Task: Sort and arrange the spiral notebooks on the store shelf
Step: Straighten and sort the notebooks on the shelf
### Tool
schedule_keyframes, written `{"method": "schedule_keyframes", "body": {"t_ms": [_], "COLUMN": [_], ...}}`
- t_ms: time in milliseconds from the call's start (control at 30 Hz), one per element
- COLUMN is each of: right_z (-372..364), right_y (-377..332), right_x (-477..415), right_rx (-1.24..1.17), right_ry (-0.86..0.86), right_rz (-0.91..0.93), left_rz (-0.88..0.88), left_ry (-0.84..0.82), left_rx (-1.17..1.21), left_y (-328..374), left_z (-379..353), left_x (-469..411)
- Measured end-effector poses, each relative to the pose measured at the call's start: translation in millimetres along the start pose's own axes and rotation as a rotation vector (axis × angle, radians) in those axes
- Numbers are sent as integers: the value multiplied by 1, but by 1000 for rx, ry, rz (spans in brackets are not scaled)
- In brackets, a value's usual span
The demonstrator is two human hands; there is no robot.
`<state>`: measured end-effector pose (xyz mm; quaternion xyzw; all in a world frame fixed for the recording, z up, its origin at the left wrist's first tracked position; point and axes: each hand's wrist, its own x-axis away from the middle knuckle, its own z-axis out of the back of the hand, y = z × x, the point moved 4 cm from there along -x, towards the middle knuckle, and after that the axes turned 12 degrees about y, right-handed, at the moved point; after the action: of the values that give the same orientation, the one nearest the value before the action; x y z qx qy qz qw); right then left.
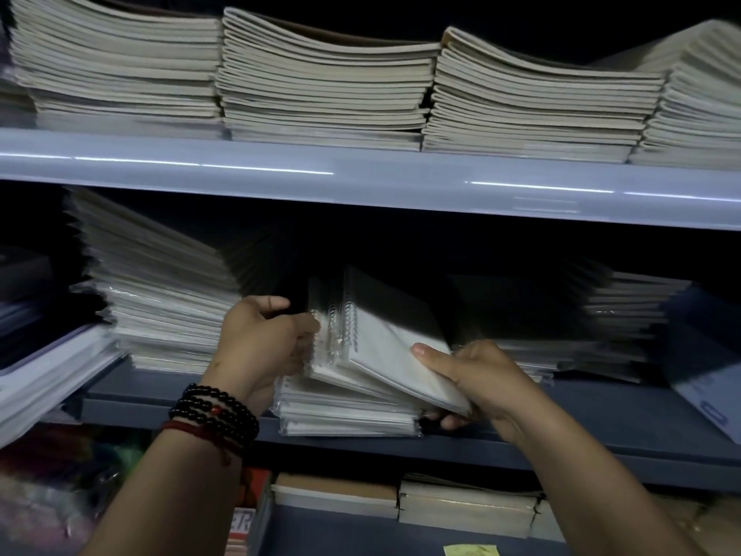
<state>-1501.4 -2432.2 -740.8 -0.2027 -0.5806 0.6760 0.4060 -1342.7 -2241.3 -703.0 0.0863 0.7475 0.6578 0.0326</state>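
On the middle shelf (581,411), a few notebooks (385,355) lean up from a flat pile (349,419). The left hand (260,343) grips their spiral side. The right hand (485,379) pinches their lower edge, thumb on top.

fingertips of the right hand (487,379) under the tilted spiral notebooks (385,355) — far-right upper stack (697,94) blurred, cropped at the edge
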Motion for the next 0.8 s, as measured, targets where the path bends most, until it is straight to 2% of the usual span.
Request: {"method": "schedule_keyframes", "body": {"t_ms": [167, 267, 367, 400, 467, 533, 567, 633, 700, 767, 800], "right_z": [0, -1, -2, -2, 2, 4, 3, -6, -18, -37, -48], "right_y": [-3, -2, -3, -6, -18, -33, -40, -51, -56, -53, -49], "right_x": [0, 0, 1, 3, 11, 22, 28, 37, 40, 40, 39], "right_rx": [4, 42, 145, 218, 517, 806, 832, 707, 375, -45, -158], "right_ry": [35, 80, 127, 134, 200, 368, 443, 511, 425, 139, 11], "right_rz": [35, 78, 106, 124, 245, 424, 522, 711, 750, 521, 417], "left_rz": [-263, -446, -519, -520, -491, -460, -455, -452, -438, -369, -326], "left_ry": [247, 312, 333, 331, 308, 299, 314, 332, 314, 259, 233], "left_rx": [83, 128, 185, 188, 218, 235, 240, 253, 272, 298, 314], "left_y": [33, 60, 74, 76, 72, 66, 64, 60, 53, 42, 35], "left_z": [32, 51, 65, 68, 72, 75, 79, 86, 90, 90, 90], "left_x": [4, 16, 24, 26, 26, 26, 26, 25, 25, 25, 25]}}
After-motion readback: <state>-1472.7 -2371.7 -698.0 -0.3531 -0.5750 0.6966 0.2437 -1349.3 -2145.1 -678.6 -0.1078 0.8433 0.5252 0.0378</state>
